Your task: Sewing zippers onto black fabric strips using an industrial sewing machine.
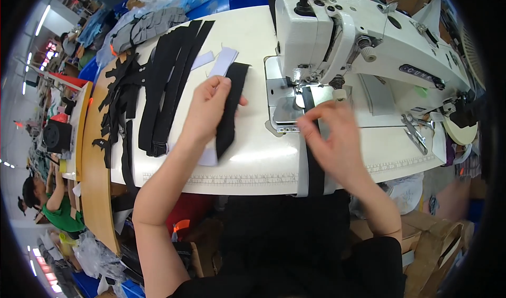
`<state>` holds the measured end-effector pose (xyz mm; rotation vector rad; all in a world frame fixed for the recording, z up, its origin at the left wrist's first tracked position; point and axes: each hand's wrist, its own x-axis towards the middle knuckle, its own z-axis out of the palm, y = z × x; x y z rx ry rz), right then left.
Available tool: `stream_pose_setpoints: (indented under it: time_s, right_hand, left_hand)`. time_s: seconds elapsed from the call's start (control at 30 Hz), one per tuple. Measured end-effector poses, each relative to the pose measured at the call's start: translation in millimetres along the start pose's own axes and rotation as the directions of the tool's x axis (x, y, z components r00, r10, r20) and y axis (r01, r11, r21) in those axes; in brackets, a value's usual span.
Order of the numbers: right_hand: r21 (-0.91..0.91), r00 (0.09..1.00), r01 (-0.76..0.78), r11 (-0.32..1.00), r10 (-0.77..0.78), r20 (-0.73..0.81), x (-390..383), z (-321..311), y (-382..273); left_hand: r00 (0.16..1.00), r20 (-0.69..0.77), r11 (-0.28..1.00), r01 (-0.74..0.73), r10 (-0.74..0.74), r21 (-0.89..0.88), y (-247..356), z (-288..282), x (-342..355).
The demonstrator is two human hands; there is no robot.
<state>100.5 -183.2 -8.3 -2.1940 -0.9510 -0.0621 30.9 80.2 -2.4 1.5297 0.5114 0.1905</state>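
Note:
My left hand (pixel 204 111) is closed round a short black fabric strip (pixel 235 100) with slanted ends, held over the white table left of the sewing machine (pixel 369 32). White fabric pieces (pixel 225 60) lie just beyond that hand. My right hand (pixel 336 140), slightly blurred, is in front of the presser foot, its thumb and forefinger pinched together. Whatever is between those fingertips is too small to make out. Beneath them a long black strip (pixel 314 174) with a grey band (pixel 303 171) beside it runs from the needle area over the table's front edge.
Long black strips (pixel 168 82) lie stacked at left, beside a tangle of narrow black straps (pixel 120 87). Scissors (pixel 415 134) rest at right under the machine arm. A printed ruler (pixel 237 180) follows the front edge. Another person (pixel 58 208) is far left.

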Motion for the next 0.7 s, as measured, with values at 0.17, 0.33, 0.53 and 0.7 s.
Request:
stream_pose_setpoints:
  time_s: [0.17,0.33,0.53,0.7]
  right_hand:
    - [0.851,0.907,-0.421,0.314,0.143,0.396,-23.5,35.5,-44.6]
    - [0.672,0.712,-0.697,0.251,0.125,0.691,-36.4,-2.5,-36.9]
    - [0.512,0.576,-0.783,0.353,0.100,0.811,-79.4,-41.1,-21.0]
    - [0.046,0.999,-0.044,0.998,0.043,0.021,-68.0,-35.0,-36.4]
  left_hand:
    - [0.971,0.224,0.902,0.164,-0.078,-0.399,-9.8,50.7,-37.7]
    - [0.988,0.119,0.881,0.138,-0.093,-0.453,-7.8,46.9,-23.9]
    - [0.992,0.128,0.958,0.053,-0.018,-0.283,-16.1,45.7,-37.9]
    - [0.954,0.283,0.988,0.127,-0.096,-0.093,-26.6,55.0,-48.1]
